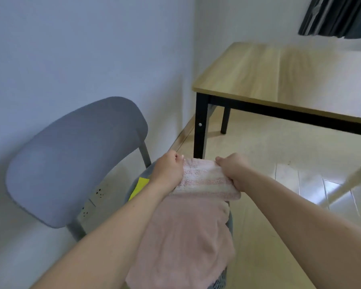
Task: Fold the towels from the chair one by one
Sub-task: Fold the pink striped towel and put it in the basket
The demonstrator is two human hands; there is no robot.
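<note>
Now your left hand (pixel 168 170) and right hand (pixel 231 171) have their fingers pinched on the far edge of the pink towel (pixel 186 230) over the chair (pixel 71 159) seat, soft and floppy, so grip its corners to keep it taut.

The towel (pixel 204 180) is showing a nubby, matt terry weave with faint stripes; the pink cloth (pixel 186 236) beneath is looking softer and fuzzier. The chair (pixel 75 159) back is appearing smooth, matt grey plastic on dull metal legs. The tabletop (pixel 269 76) is showing pale wood grain with slight sheen. The floor (pixel 290 180) is gleaming glossy.
</note>
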